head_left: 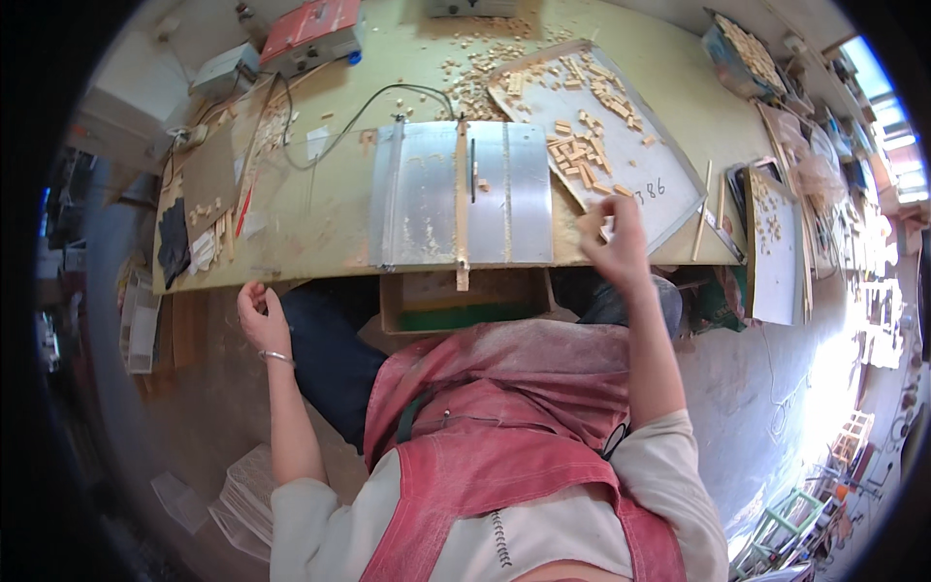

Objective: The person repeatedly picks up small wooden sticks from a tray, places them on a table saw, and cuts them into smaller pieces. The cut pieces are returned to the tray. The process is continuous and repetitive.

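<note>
My right hand (616,241) is over the near corner of a white tray (664,189), its fingers curled together. Whatever they may hold is too small or hidden to make out. Small wooden blocks (579,155) lie scattered on that tray, some close to my fingertips. My left hand (262,312) hangs at the table's front edge, fingers curled inward; their inside does not show. Between my hands lies a flat metal saw table (422,199) with a dark narrow slot (473,170), a wooden strip (462,209) along it, and sawdust. One tiny block (485,184) rests beside the slot.
Loose wood bits (470,82) spread behind the metal plate. A black cable (388,89) loops across the table (330,218). At the far left stands a red box (312,37). A bin of blocks (742,53) is at the far right. Under the table edge sits a drawer-like box (393,310).
</note>
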A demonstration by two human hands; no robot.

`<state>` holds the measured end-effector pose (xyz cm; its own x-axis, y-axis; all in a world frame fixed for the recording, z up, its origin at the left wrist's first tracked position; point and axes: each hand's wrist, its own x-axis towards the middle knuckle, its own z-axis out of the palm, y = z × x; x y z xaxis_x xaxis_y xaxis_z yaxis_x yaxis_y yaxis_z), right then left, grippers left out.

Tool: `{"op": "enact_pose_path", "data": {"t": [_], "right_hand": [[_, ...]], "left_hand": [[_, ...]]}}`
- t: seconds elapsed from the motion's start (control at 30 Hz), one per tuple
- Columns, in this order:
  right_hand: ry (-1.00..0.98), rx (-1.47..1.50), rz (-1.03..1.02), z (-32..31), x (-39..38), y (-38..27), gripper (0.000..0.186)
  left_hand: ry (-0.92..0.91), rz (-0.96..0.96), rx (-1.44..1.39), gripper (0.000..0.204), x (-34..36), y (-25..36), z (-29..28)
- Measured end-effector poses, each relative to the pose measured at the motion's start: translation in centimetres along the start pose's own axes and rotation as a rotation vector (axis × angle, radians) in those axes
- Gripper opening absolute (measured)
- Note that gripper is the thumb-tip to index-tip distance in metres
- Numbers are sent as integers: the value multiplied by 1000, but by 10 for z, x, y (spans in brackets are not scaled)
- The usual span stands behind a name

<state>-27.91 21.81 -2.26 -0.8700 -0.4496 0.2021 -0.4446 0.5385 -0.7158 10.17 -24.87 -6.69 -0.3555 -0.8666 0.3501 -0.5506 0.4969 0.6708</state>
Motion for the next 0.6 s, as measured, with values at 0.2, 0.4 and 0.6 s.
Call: {"op": "enact_pose_path", "data": {"t": [0.2, 0.4, 0.6], "right_hand": [[-247, -217, -298, 56, -5, -111, 43], [-252, -193, -331, 68, -5, -113, 54], [-49, -231, -285, 62, -36, -92, 39]], "left_hand": [[41, 271, -145, 26, -32, 116, 6], [-436, 538, -304, 46, -75, 231, 38], [-621, 594, -70, 53, -77, 263, 79]]}}
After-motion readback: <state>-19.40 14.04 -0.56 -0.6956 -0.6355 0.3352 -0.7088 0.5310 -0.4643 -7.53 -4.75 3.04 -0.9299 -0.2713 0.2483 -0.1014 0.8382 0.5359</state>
